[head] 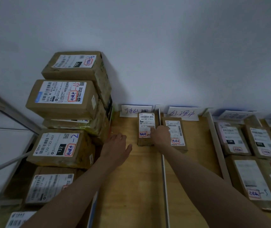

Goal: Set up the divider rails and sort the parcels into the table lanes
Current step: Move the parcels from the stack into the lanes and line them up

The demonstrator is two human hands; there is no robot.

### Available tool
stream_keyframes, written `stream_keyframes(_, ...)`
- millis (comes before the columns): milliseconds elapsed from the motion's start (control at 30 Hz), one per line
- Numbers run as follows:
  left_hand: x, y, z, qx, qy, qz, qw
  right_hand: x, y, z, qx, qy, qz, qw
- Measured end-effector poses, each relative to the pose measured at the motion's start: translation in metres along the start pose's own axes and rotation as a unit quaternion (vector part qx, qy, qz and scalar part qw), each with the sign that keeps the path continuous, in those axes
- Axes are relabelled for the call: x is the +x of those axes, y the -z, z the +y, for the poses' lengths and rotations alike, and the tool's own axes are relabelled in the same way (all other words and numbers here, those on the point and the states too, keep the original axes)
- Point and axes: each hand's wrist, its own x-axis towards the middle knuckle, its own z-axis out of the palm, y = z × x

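Note:
A wooden table (131,186) is split into lanes by a thin divider rail (164,170) and a wider rail (217,145). A small brown parcel (145,124) with a white label lies at the far end of the left lane, below a handwritten paper sign (135,110). My right hand (160,135) holds this parcel at its right edge, with fingers on the label, above the thin rail. Another small parcel (175,129) lies in the middle lane under a second sign (182,113). Over the left lane, my left hand (117,145) hovers flat with relaxed fingers and holds nothing.
A tall stack of labelled cardboard boxes (62,94) stands left of the table, beside my left hand, with more boxes (49,185) below. The right lane holds several labelled parcels (235,140). A white wall rises behind the table. A metal frame (8,109) runs at far left.

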Motion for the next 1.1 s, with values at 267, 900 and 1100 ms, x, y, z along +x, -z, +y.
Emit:
stream_keyframes(267,-0.042,0.042,0.008,0.004,0.016,0.009,1.000,-0.065,0.055,0.004,-0.120,0.165,0.036,0.978)
stream_keyframes(900,-0.149,0.148,-0.097,-0.029,0.097,0.103,0.990,-0.201,0.074,-0.098,-0.139,0.320,0.070,0.934)
stream_keyframes(1100,-0.134,0.174,-0.159,0.009,0.114,0.116,0.987,-0.204,0.055,-0.154,-0.121,0.315,0.072,0.938)
